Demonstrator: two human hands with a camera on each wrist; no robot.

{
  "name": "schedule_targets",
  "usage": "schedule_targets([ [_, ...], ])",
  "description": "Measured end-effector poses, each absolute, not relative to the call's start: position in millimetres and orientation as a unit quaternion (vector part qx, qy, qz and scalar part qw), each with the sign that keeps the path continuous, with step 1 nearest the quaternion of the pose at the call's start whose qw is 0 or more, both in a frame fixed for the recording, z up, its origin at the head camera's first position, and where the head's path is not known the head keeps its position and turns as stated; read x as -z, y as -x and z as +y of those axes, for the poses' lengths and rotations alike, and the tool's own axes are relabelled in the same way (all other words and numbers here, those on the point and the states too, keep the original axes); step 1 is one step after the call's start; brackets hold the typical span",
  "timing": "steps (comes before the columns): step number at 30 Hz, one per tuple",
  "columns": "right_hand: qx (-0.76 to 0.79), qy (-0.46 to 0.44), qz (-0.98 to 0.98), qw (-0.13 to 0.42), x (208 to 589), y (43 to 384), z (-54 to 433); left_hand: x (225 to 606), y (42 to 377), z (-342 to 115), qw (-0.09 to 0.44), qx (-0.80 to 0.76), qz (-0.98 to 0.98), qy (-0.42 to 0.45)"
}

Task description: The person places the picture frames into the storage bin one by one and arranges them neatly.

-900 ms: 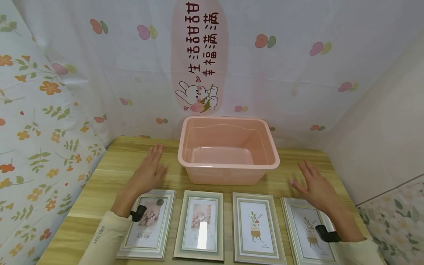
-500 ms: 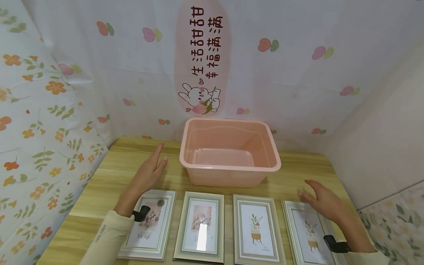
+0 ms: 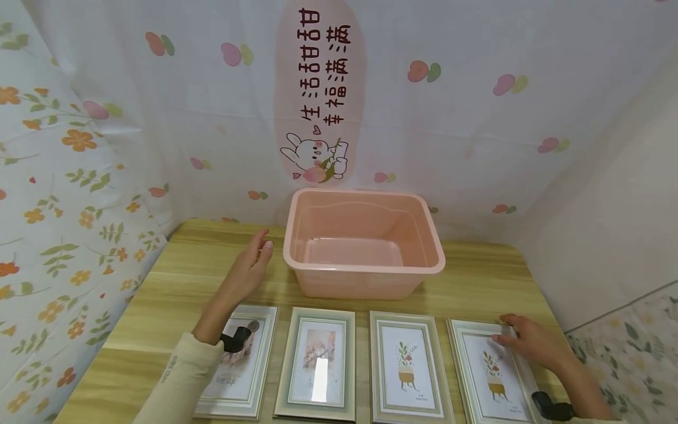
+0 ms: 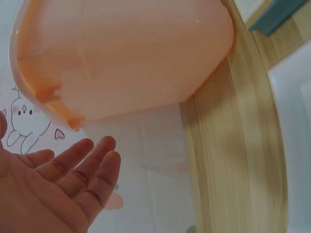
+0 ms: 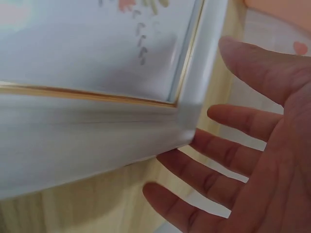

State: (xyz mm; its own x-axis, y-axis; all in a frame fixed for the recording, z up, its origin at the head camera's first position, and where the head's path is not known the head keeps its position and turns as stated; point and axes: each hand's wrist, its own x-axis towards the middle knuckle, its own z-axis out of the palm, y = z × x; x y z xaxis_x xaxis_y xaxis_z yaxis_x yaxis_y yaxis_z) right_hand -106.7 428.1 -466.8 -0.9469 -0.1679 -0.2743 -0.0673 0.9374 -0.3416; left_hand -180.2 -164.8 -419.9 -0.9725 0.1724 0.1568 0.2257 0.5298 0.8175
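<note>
My left hand (image 3: 245, 272) hovers left of the pink plastic basin (image 3: 360, 282), palm turned toward it with relaxed fingers and holding nothing. The left wrist view shows its fingers (image 4: 99, 182) just short of the basin's rim (image 4: 13, 53). My right hand (image 3: 535, 341) is over the far right corner of the rightmost picture frame (image 3: 489, 368), which shows a potted plant print. In the right wrist view its fingers (image 5: 209, 174) are spread around the frame's corner (image 5: 187, 124), fingertips right at the edge, with the thumb apart above.
Three more picture frames lie flat in the row: a plant print one (image 3: 408, 368) and two flower print ones, the middle-left frame (image 3: 318, 365) and the leftmost frame (image 3: 243, 368), partly under my left forearm. A patterned cloth (image 3: 424, 129) hangs behind the wooden table (image 3: 159, 294).
My right hand has come down and toward me, from above the table behind the rightmost frame to that frame's corner. My left hand has shifted slightly right and turned its palm toward the basin.
</note>
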Motion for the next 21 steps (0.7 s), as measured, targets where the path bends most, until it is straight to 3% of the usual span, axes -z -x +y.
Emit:
schedule_targets([
  [11,0.167,0.060,0.974,0.138,485.1,114.9,434.7,419.8,184.1,-149.7,0.012,0.473,-0.874,0.107],
  [21,0.171,0.073,0.978,0.090,491.7,116.6,440.8,420.1,181.5,-145.3,0.002,0.452,-0.886,0.104],
])
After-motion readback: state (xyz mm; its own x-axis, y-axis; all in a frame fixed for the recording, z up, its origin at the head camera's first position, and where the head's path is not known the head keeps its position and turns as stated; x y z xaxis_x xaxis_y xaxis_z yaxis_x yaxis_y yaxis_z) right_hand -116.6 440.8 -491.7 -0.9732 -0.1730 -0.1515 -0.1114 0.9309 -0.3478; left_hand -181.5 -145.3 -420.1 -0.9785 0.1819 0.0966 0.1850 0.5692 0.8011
